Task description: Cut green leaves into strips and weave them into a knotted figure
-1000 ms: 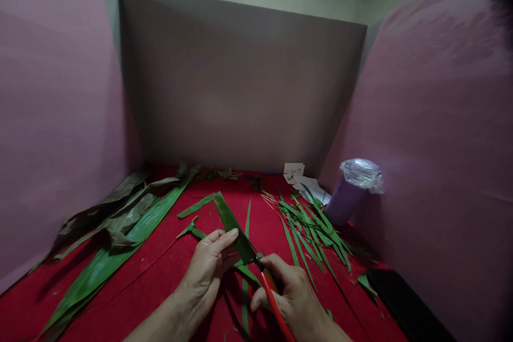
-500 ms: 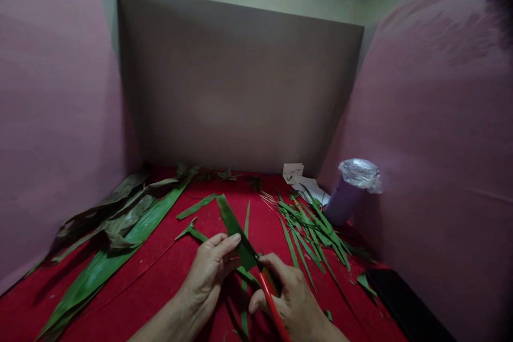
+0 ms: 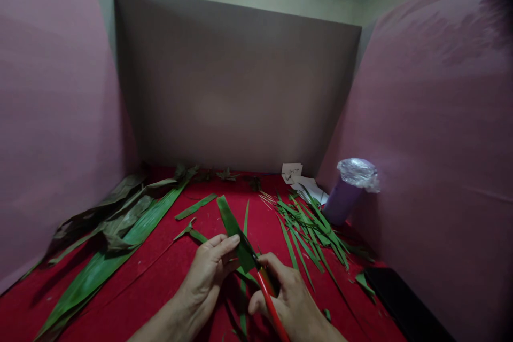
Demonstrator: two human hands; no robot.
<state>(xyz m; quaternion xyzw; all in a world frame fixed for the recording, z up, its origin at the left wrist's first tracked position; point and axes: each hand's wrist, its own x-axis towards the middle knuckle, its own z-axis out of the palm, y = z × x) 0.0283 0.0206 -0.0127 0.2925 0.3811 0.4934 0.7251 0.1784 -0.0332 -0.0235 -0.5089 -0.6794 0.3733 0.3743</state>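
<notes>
In the last second the left hand (image 3: 208,272), pinching the leaf strip (image 3: 234,227) that rises between the hands, has edged slightly forward, while the right hand (image 3: 290,299), clenched round the red-handled cutter (image 3: 269,294), keeps its tip at the strip, so cutting seems unfinished.

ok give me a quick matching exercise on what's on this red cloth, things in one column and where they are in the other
Things:
1. leaf strip
2. red-handled tool
3. purple cup
4. long broad leaf

Places:
A. lying flat on the red cloth, far left
B. gripped in the right hand
C. standing by the right wall, top covered in crinkled plastic
D. pinched by the fingers of the left hand

Pairs: 1-D, 2-B, 3-C, 4-A
</notes>
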